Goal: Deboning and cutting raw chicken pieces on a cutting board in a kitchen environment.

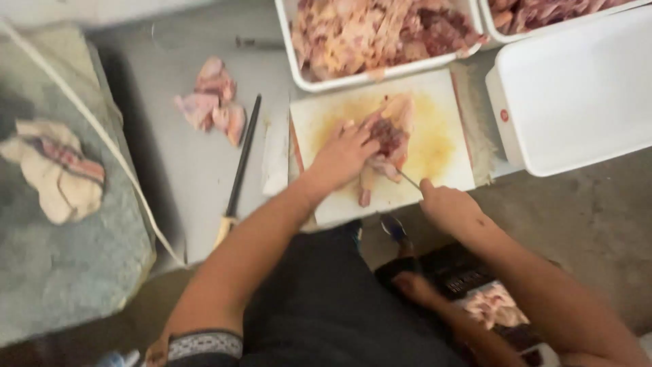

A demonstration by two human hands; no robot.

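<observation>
- The grey tabletop (pixel 190 170) carried everything, with a blue-grey cloth-covered surface (pixel 61 272) at its left edge holding a pale scrap of meat and skin (pixel 54 170).
- An empty white tray (pixel 577 95) sat at the right; a second white tray (pixel 380 41) above the board was heaped with cut chicken pieces, and a third (pixel 543 13) showed at the top right corner.
- The white cutting board (pixel 435 136), stained yellow, lay in the middle.
- The chicken carcass (pixel 387 143) lay on the board's centre, opened up.
- The left hand (pixel 339 156) pressed down on the carcass, fingers spread and gripping it.
- The right hand (pixel 445 207) was clenched around a knife (pixel 409 180), its thin blade touching the carcass's lower edge.
- A long sharpening steel (pixel 239 163) lay left of the board, beside a small pile of raw chicken pieces (pixel 214 102).
</observation>
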